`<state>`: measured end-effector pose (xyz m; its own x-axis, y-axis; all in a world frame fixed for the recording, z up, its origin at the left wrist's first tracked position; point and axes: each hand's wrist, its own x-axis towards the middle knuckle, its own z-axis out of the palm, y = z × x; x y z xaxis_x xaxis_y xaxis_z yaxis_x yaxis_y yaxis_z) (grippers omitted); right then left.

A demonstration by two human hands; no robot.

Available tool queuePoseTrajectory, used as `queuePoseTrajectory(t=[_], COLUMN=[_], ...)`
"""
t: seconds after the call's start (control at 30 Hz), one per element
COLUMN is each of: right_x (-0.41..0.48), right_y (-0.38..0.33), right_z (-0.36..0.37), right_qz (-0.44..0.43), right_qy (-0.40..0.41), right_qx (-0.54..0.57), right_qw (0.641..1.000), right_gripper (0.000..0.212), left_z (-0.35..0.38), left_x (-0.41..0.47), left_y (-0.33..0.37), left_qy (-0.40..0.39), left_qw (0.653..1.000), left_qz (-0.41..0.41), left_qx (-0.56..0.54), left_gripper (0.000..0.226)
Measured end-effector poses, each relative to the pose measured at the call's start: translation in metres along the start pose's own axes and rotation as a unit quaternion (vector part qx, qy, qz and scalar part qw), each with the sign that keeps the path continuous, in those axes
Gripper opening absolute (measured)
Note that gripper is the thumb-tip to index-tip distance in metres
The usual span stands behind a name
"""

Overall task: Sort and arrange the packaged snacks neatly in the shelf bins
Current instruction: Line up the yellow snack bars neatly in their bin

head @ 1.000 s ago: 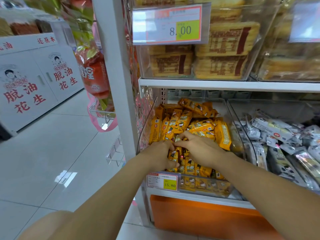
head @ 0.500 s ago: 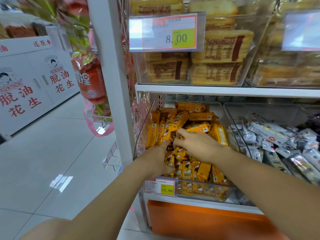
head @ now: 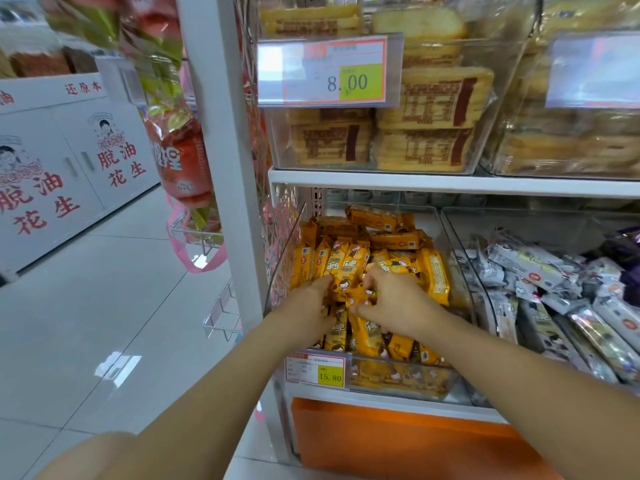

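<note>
Two bare forearms reach forward from the bottom edge, over an orange panel [head: 398, 441] at the foot of the shelving. Just above it, a white and yellow price tag reading 15.80 [head: 316, 370] is fixed to the front of a clear plastic bin [head: 284, 261] on the lower shelf. Both hands are inside this bin, close together, among the yellow-orange plastic snack packets [head: 433, 278] that fill it.

The right hand [head: 398, 303] has fingers curled and thumb tucked under; its grip is closed on packets at the middle of the heap. The left hand [head: 310, 301] lies knuckles-up against upright packets by the bin's left wall, fingers bent down into them. I cannot tell whether that grip holds any.

To the right, a second clear bin [head: 485, 306] holds grey-silver packets [head: 526, 265] lying loosely. Above the white shelf board [head: 450, 183], a clear box [head: 502, 109] holds stacked tan bread packs [head: 436, 98] behind an 8.00 price tag [head: 329, 72]. Left of the white shelf post [head: 221, 133] hang red bags [head: 181, 164]. Farther off stand white cabinets with red characters [head: 69, 161].
</note>
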<state>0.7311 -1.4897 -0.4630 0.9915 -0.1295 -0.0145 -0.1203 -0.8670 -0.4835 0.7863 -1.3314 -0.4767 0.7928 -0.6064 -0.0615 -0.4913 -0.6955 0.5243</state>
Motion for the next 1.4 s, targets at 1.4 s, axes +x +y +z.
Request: queuePoseTrajectory(t=[1.4], right_x=[-0.016], right_y=[0.029], right_z=[-0.023], right_qz=[-0.143], right_qy=[-0.186], right_qx=[-0.269], right_qw=[0.934], right_gripper=[0.037], left_z=[0.000], left_x=[-0.012], left_y=[0.039], left_qy=[-0.114], left_qw=[0.991], left_qz=[-0.032], left_qx=[-0.064], left_gripper=[0.066])
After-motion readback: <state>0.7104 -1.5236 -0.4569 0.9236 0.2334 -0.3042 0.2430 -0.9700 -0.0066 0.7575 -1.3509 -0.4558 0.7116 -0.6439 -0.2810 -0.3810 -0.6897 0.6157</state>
